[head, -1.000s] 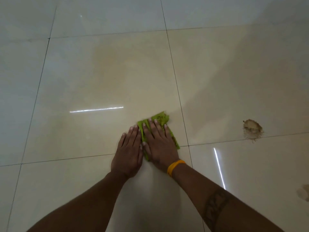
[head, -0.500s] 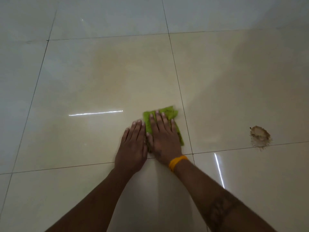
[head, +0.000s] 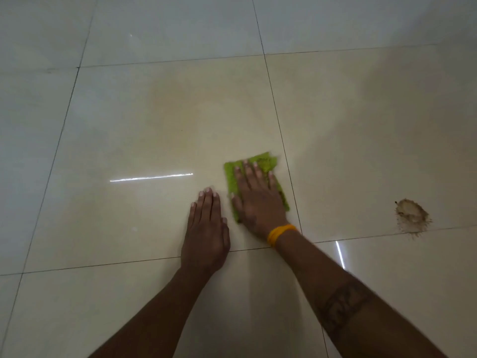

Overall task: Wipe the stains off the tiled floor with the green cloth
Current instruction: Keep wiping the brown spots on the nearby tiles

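no readable text, labels or numbers

Right hand (head: 258, 202) on cloth (head: 263, 162), left hand (head: 205, 228) just left, stain (head: 411, 215) far right

Under me is a glossy floor (head: 144, 130) of large cream tiles, split by thin dark grout lines (head: 273, 104) — one runs away from me, others cross it. Farther off the tiles turn a cool grey. Two bright streaks of reflected light (head: 151, 177) lie on the glaze — one long and level, one short and steep.
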